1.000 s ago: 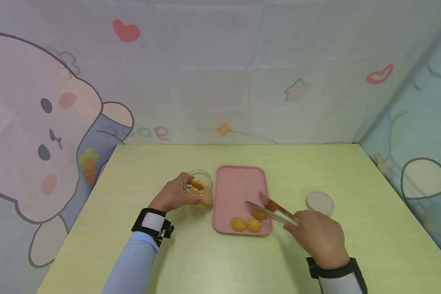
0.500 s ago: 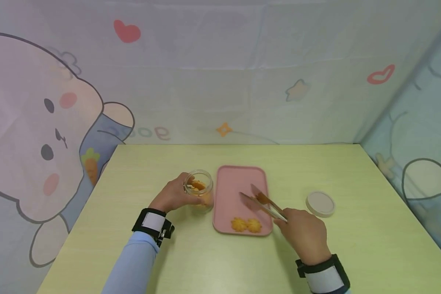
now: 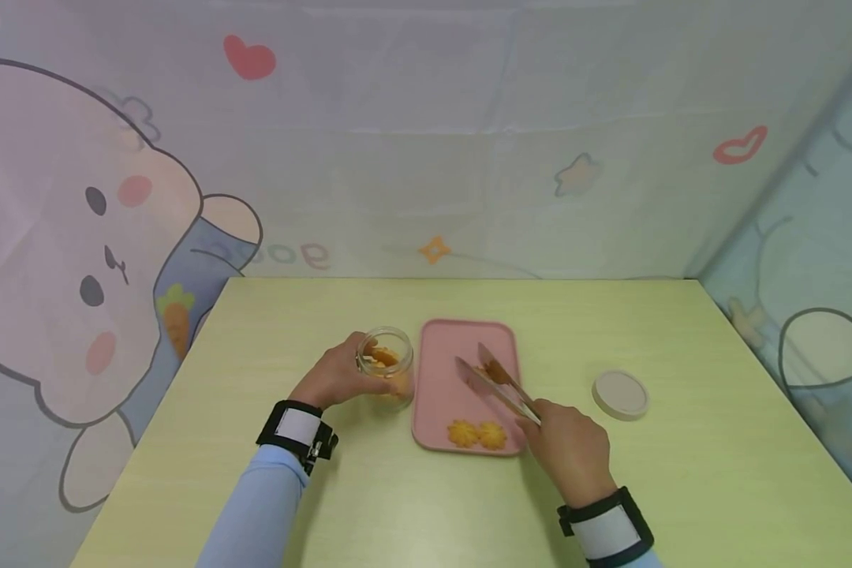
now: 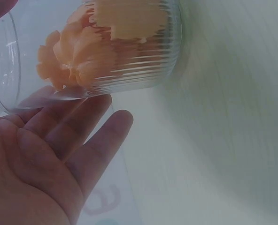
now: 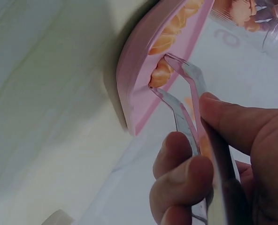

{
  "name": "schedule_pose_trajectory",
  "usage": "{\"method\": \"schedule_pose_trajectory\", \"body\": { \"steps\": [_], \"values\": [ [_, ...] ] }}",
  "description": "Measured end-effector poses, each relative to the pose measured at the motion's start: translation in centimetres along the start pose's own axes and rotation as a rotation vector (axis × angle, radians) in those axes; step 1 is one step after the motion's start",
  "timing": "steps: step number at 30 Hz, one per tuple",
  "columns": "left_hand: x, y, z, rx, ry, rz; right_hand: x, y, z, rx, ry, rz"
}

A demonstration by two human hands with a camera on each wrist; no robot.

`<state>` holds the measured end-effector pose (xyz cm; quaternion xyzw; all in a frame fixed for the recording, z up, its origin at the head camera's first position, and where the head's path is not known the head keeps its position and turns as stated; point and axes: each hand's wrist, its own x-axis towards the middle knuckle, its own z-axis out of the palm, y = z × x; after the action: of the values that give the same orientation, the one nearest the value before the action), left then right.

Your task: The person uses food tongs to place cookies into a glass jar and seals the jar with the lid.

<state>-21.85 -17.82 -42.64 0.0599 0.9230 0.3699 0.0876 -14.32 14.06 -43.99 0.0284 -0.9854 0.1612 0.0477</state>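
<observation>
My left hand [image 3: 341, 375] holds the side of an open glass jar [image 3: 402, 386] standing on the table. Orange-yellow flower-shaped cookies [image 4: 80, 58] show through its ribbed wall. In my right hand [image 3: 569, 451] is a pair of metal tongs [image 3: 495, 388], pinched between thumb and fingers over the pink tray [image 3: 436, 347]. The right wrist view has a cookie [image 5: 161, 74] between the tongs' tips; whether it touches the tray is unclear. Two more cookies [image 3: 477, 435] lie side by side at the tray's near edge.
A round whitish lid [image 3: 621, 394] lies on the pale yellow table [image 3: 681, 473] right of the tray. Behind the table hangs a printed cloth backdrop [image 3: 397, 158]. The jar stands close to the tray's left edge.
My right hand and the tongs have moved left and away from me over the tray. The cookie that lay by the two others has left that spot with the tongs. My left hand stays put.
</observation>
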Motion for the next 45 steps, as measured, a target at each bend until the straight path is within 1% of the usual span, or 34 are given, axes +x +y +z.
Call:
{"method": "schedule_pose_trajectory", "body": {
  "steps": [11, 17, 22, 30, 39, 45],
  "values": [
    [0.1, 0.1, 0.1, -0.006, -0.003, 0.005, 0.4, 0.3, 0.4, 0.004, 0.062, -0.026],
    [0.2, 0.2, 0.1, -0.015, -0.008, -0.002, 0.4, 0.3, 0.1, 0.007, 0.083, -0.031],
    [0.2, 0.3, 0.1, -0.021, -0.009, 0.003, 0.4, 0.0, -0.4, 0.013, 0.128, -0.052],
    [0.2, 0.1, 0.2, -0.020, -0.011, -0.001, 0.5, -0.9, -1.7, 0.021, 0.236, -0.140],
    [0.4, 0.1, 0.3, -0.031, -0.004, -0.005, 0.7, -2.7, -3.3, 0.037, 0.269, -0.189],
    [0.2, 0.1, 0.3, -0.047, -0.006, -0.015, 0.7, -3.5, -3.7, 0.031, 0.285, -0.207]
  ]
}}
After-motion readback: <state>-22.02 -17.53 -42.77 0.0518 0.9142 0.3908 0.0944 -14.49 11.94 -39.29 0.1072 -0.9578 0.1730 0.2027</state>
